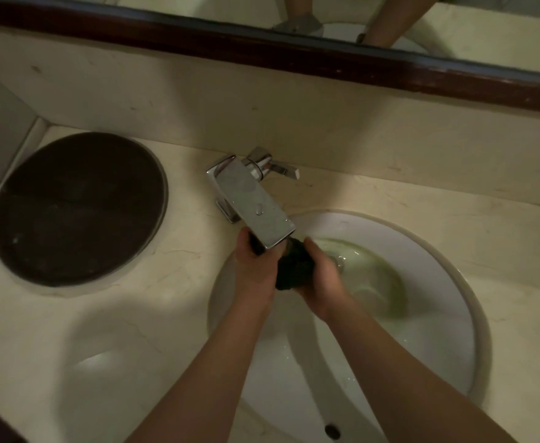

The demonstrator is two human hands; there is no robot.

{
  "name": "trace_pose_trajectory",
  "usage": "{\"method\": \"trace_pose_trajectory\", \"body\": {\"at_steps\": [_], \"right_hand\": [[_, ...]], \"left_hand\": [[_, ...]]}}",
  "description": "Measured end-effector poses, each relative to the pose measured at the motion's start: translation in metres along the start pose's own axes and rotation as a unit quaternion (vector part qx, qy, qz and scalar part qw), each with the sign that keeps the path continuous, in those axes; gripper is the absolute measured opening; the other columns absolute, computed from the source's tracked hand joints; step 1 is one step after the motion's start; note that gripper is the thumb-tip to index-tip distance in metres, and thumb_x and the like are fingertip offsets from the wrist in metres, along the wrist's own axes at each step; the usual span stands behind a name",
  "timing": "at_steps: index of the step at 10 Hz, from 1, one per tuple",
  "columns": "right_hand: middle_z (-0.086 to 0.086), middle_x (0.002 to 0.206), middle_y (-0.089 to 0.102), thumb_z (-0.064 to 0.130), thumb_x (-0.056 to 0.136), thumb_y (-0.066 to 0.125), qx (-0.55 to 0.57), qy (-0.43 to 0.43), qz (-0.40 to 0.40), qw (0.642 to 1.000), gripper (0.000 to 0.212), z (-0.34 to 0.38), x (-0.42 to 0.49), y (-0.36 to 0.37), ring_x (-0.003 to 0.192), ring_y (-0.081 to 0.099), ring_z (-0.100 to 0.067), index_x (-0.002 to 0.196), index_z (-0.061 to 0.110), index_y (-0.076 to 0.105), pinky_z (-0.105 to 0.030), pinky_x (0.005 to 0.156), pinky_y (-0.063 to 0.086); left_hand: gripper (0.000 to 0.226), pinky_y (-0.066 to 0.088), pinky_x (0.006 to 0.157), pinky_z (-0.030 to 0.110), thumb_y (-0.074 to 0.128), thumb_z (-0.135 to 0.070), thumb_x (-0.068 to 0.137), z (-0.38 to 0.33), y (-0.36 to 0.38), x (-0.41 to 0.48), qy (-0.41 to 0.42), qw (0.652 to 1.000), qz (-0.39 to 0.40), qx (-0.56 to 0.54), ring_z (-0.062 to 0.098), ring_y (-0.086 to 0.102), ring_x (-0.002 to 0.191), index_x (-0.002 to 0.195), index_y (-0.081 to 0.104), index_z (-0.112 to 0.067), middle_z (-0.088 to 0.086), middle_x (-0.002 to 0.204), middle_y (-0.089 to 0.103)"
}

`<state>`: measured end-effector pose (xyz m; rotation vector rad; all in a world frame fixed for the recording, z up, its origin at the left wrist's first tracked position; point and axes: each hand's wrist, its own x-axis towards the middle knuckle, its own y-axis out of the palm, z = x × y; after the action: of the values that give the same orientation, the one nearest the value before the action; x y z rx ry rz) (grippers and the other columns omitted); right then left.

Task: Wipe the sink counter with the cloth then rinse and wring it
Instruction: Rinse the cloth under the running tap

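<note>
A dark cloth [295, 268], bunched into a roll, hangs over the white sink basin [428, 302] just under the tip of the flat chrome faucet spout [252, 204]. My left hand [256, 270] grips its left end, partly hidden beneath the spout. My right hand [321, 278] grips its right side. Greenish water pools around the drain [374, 276] at the bottom of the basin. The beige stone counter [128, 321] surrounds the basin.
A round dark lid [77, 209] sits in the counter at the left. The faucet handle [276, 166] stands behind the spout by the backsplash. A dark-framed mirror edge [262, 49] runs along the top. The overflow hole [332, 431] shows at the basin's near wall.
</note>
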<state>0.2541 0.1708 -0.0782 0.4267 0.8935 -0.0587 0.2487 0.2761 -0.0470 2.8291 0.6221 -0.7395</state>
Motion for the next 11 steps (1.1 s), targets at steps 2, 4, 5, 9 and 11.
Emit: {"method": "trace_pose_trajectory", "body": {"at_steps": [2, 4, 5, 9, 11], "right_hand": [[-0.022, 0.1, 0.069, 0.041, 0.076, 0.065, -0.129, -0.108, -0.034, 0.985, 0.045, 0.028, -0.001, 0.012, 0.098, 0.067, -0.036, 0.1, 0.004, 0.067, -0.048, 0.093, 0.05], [-0.012, 0.109, 0.067, 0.042, 0.091, 0.057, -0.171, -0.029, -0.079, 0.982, 0.033, 0.027, 0.016, -0.018, 0.1, 0.065, -0.025, 0.11, 0.015, 0.062, -0.041, 0.08, 0.056], [-0.001, 0.086, 0.067, 0.045, 0.096, 0.044, -0.043, 0.044, -0.029, 0.998, 0.029, 0.025, 0.014, -0.025, 0.088, 0.063, -0.018, 0.097, 0.018, 0.056, -0.029, 0.06, 0.043], [-0.01, 0.097, 0.076, 0.05, 0.096, 0.044, -0.037, 0.087, 0.025, 0.995, 0.043, 0.024, 0.002, 0.004, 0.095, 0.07, -0.029, 0.104, 0.016, 0.07, -0.04, 0.089, 0.051], [-0.015, 0.092, 0.072, 0.048, 0.092, 0.049, -0.214, -0.069, -0.13, 0.966, 0.049, 0.016, 0.004, 0.027, 0.084, 0.069, -0.029, 0.098, 0.003, 0.067, -0.037, 0.079, 0.055]], "left_hand": [[0.015, 0.058, 0.079, 0.04, 0.059, -0.029, 0.09, 0.013, 0.004, 0.002, -0.134, 0.99, 0.013, 0.046, 0.026, 0.072, 0.088, 0.096, 0.069, -0.018, 0.011, 0.102, 0.074], [0.011, 0.058, 0.067, 0.034, 0.062, -0.017, 0.088, -0.01, -0.001, 0.006, -0.066, 0.995, -0.067, -0.042, 0.023, 0.069, 0.075, 0.084, 0.069, -0.024, 0.003, 0.085, 0.072], [0.019, 0.031, 0.046, 0.021, 0.061, -0.024, 0.08, -0.018, -0.002, 0.003, -0.058, 0.995, 0.009, -0.076, 0.02, 0.05, 0.048, 0.085, 0.062, -0.006, 0.013, 0.07, 0.059], [0.021, 0.055, 0.078, 0.04, 0.052, -0.045, 0.092, -0.007, -0.011, 0.013, -0.071, 0.995, 0.054, 0.054, 0.015, 0.073, 0.081, 0.097, 0.068, -0.033, -0.01, 0.086, 0.076], [0.024, 0.053, 0.084, 0.035, 0.059, -0.023, 0.094, -0.003, 0.02, 0.002, -0.07, 0.991, -0.054, 0.102, 0.03, 0.066, 0.099, 0.11, 0.066, -0.008, 0.01, 0.102, 0.069]]}}
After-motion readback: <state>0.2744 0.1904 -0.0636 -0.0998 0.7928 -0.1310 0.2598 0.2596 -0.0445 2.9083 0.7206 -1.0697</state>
